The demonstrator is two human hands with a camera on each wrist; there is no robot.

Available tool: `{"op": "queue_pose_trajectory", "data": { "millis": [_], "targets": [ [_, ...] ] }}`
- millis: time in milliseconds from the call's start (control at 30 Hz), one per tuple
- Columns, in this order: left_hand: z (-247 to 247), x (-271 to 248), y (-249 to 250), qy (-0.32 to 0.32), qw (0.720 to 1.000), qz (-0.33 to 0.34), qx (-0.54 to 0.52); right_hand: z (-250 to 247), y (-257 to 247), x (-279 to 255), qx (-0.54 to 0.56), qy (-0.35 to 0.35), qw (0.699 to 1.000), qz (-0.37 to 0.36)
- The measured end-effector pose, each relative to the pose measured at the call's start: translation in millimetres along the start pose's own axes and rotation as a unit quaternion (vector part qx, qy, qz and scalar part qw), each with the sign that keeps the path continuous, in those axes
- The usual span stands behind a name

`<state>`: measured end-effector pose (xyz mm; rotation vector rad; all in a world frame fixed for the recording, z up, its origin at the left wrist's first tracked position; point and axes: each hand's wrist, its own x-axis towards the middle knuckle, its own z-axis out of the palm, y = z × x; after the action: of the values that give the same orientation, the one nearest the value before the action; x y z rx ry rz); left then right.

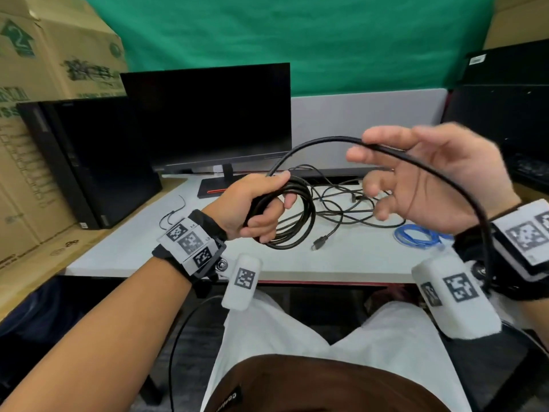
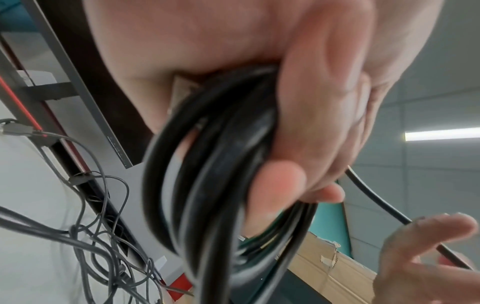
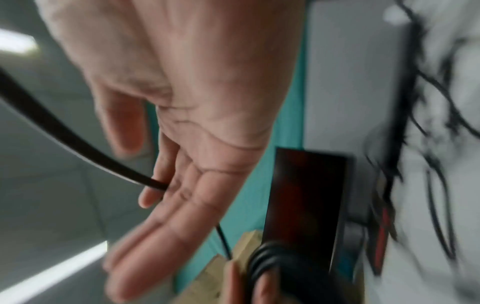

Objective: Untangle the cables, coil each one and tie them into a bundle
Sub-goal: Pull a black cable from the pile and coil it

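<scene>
My left hand grips a coil of thick black cable just above the white table. In the left wrist view the coil runs under the curled fingers. From the coil the free length arcs up and right to my right hand. There it passes between thumb and index finger, crosses the palm and drops past the wrist. The other right fingers are spread and nearly straight. The right wrist view shows the cable entering that hand. A tangle of thin black cables lies behind.
A coiled blue cable lies at the right of the table, and a black plug lies near the coil. Small black ties sit at the left. A monitor, a PC tower and cardboard boxes stand behind.
</scene>
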<state>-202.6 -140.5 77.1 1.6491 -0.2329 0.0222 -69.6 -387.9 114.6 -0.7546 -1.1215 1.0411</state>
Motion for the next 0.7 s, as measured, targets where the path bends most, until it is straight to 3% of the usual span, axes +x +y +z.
{"op": "queue_pose_trajectory", "data": {
  "millis": [67, 167, 267, 333, 367, 433, 533, 600, 700],
  "targets": [
    [-3, 2, 0, -0.001, 1.000, 0.001, -0.003, 2, 1, 0, -0.181, 0.037, 0.983, -0.005],
    [-9, 1, 2, 0.005, 1.000, 0.007, -0.006, 7, 4, 2, -0.357, 0.083, 0.930, 0.003],
    [-18, -4, 7, 0.001, 1.000, -0.003, -0.003, 6, 5, 4, -0.439, 0.170, 0.882, 0.026],
    [-23, -7, 9, 0.006, 1.000, 0.001, -0.012, 5, 4, 2, -0.468, 0.162, 0.866, 0.065],
    [-24, -8, 10, 0.013, 1.000, 0.004, -0.021, 5, 2, 1, -0.467, 0.135, 0.869, 0.096],
    [-26, -8, 9, 0.028, 0.999, 0.003, -0.022, 7, -2, -4, -0.398, 0.066, 0.904, 0.143],
    [-23, -7, 4, 0.034, 0.999, -0.010, 0.003, 8, -6, -6, -0.215, -0.005, 0.968, 0.130],
    [-19, -4, 2, 0.022, 0.999, -0.021, 0.017, 10, -5, -1, -0.156, 0.018, 0.984, 0.081],
    [-9, -1, -1, -0.017, 0.999, -0.045, 0.024, 10, 0, 9, -0.157, 0.129, 0.979, 0.025]
  ]
}}
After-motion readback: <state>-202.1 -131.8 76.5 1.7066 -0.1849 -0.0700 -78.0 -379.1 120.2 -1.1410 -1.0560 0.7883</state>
